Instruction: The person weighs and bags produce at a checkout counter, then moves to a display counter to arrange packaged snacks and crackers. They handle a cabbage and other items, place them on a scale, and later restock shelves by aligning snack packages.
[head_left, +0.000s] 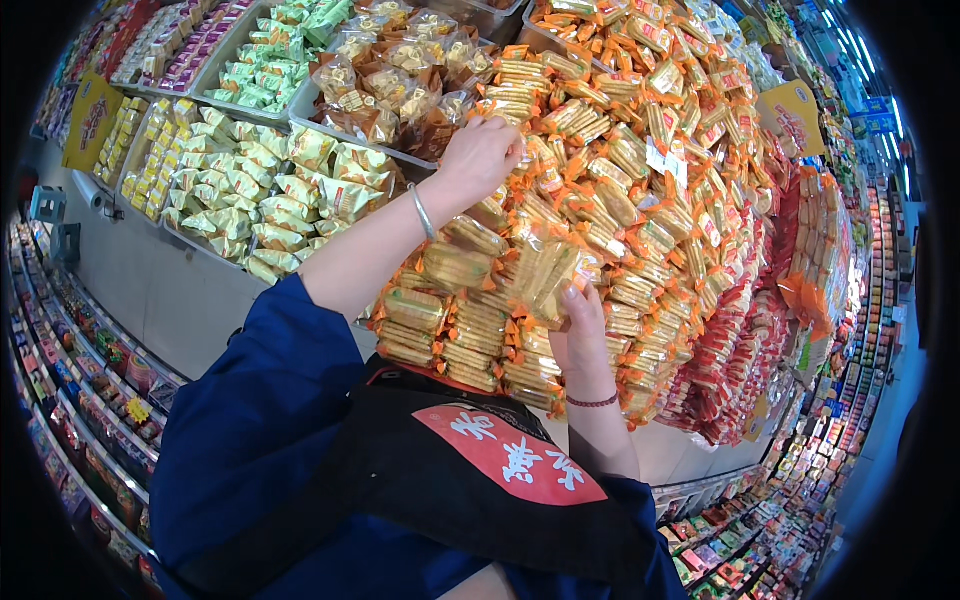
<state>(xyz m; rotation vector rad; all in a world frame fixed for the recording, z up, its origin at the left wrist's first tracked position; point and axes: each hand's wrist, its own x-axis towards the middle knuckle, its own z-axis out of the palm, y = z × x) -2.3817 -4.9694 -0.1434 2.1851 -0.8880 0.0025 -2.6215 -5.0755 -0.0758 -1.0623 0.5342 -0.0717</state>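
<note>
A large heap of clear-and-orange wrapped biscuit packs (pixel 590 170) fills the middle of the display, with neat stacks of them nearest my body. My right hand (pixel 583 325), a beaded bracelet on its wrist, grips a clear pack of pale biscuit sticks (pixel 543 275) between thumb and fingers, over the front stacks. My left hand (pixel 482 155), above a silver bangle, reaches to the heap's upper left side. Its fingers are curled down against the packs there; their tips are hidden, and what they hold, if anything, does not show.
Left of the heap, bins hold brown-wrapped snacks (pixel 400 80), cream-and-green packets (pixel 260 190) and green packets (pixel 280 60). Red-wrapped packs (pixel 735 350) lie along the right side. Yellow signs (pixel 92 122) stand among the goods. Stocked shelves (pixel 80 390) line the floor beyond at left and right.
</note>
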